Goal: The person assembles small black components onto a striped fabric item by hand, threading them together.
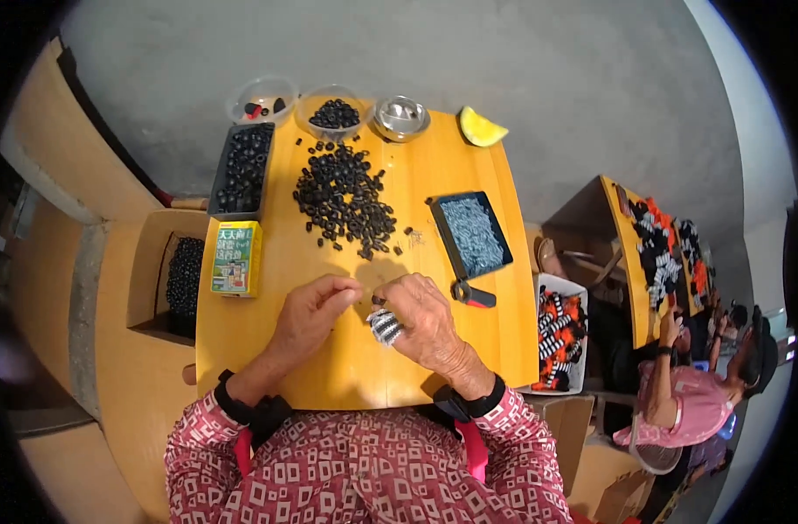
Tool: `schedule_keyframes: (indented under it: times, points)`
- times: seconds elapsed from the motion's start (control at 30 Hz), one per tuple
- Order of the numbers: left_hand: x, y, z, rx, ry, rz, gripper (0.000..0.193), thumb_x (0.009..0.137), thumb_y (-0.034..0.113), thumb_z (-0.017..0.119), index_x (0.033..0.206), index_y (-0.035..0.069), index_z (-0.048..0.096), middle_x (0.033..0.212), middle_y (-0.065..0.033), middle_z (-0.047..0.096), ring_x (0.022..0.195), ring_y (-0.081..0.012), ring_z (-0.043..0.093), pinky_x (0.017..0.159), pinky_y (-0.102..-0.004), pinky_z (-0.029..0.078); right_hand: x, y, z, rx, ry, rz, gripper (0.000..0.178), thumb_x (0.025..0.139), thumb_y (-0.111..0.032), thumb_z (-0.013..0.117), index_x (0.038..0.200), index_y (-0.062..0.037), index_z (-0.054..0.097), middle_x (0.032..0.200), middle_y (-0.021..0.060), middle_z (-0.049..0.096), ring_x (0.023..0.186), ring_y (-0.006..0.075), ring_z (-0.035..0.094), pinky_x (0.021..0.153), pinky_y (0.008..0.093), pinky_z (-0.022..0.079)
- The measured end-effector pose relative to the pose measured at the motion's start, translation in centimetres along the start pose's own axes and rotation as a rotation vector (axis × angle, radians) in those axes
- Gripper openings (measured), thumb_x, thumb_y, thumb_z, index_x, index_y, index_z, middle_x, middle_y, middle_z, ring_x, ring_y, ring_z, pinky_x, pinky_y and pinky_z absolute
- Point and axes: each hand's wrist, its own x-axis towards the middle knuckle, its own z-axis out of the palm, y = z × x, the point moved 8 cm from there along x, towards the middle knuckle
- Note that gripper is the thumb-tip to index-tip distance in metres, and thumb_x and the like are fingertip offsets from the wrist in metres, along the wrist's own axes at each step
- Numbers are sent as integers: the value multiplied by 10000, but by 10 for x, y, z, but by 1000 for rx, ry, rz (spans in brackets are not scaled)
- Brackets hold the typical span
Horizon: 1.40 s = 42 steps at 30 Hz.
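Over the near middle of the yellow table (338, 375), my right hand (429, 323) is closed around a small black-and-white striped knitted or fabric piece (386, 327), which pokes out below its fingers. A small dark part (378, 300) shows at those fingertips. My left hand (311, 319) faces it from the left, thumb and forefinger pressed together; whatever they pinch is too small to make out. The two hands are close but apart. Beyond them lies a loose pile of small black bead-like parts (342, 196). Nearest my right hand is a black-and-red tool (475, 295), perhaps a small cutter.
A black tray (508, 258) holds small grey-blue pieces. A bin of black parts (227, 196), a yellow-green box (257, 262), plastic tubs (299, 109), a metal bowl (400, 131) and a yellow wedge (482, 128) line the edges. Right stands a basket (582, 297) of striped pieces; a person (687, 402) works beyond.
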Motion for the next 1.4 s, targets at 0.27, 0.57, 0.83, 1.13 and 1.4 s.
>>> schedule_keyframes:
  times: [0.27,0.57,0.83,1.13,1.4]
  points:
    - [-5,-22,26,-352,-72,-207,194,921,21,688,1109,-5,649,1032,-51,701,930,-98,649,833,-219,520,-31,-7,3,24,98,37,326,749,-68,758,1051,-29,642,892,121,596,849,311,615,757,407,486]
    - [-5,-27,43,-427,-43,-321,316,931,79,692,1229,13,609,1051,-38,690,949,-116,651,873,-248,525,-47,3,-12,46,215,88,368,724,-31,738,1082,-18,648,939,121,582,871,322,588,785,409,480]
    - [-4,-23,51,-436,-12,-330,222,936,93,689,1149,38,662,1056,-15,679,949,-108,638,872,-263,526,-45,7,-20,-11,195,55,388,700,-86,781,1075,-54,685,908,98,645,817,304,631,703,399,492]
    - [0,-30,57,-548,-8,-310,196,937,87,689,1123,25,683,1029,-36,696,932,-108,645,853,-252,525,-44,21,-20,96,191,139,310,699,17,776,983,-39,663,887,107,644,811,305,639,704,386,516]
    - [1,-39,48,-475,-21,-289,200,922,81,708,1104,-2,694,1015,-56,709,920,-116,657,852,-247,532,-41,23,-7,168,79,184,269,734,31,725,985,-33,653,874,122,624,838,349,625,744,409,516]
